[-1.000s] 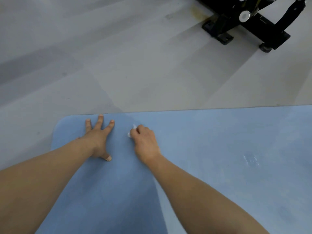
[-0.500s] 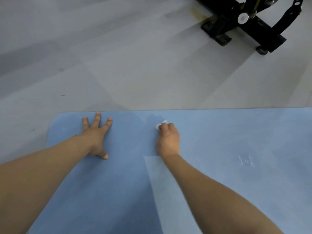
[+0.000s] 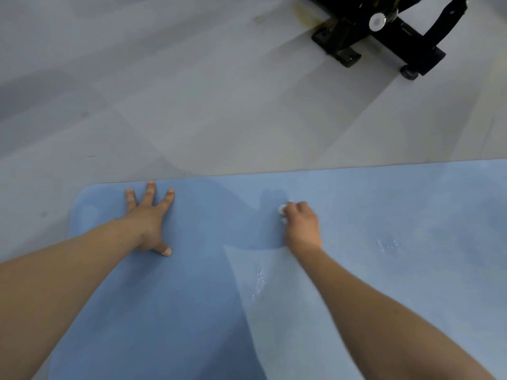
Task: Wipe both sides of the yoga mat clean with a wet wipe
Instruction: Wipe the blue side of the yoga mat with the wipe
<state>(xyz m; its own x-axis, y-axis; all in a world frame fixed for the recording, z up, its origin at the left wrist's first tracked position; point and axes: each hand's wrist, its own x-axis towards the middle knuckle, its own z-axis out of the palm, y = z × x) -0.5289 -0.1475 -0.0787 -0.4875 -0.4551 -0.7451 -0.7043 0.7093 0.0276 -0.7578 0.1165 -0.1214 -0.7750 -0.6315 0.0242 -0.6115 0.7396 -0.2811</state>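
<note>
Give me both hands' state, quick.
Left hand: open, fingers spread flat on the yoga mat.
Right hand: closed, gripping the wet wipe.

A pale grey floor point(image 3: 219, 105) with faint plank seams and broad bands of shade fills the upper half of the head view. A blue yoga mat point(image 3: 192, 311) lies flat on it, spreading from the centre toward 6 and 3 o'clock, its rounded corner at 9 o'clock. At 1 o'clock a black metal equipment base point(image 3: 384, 34) stands on the floor, well apart from the mat, with a yellowish stain point(image 3: 304, 12) just beside it.
</note>
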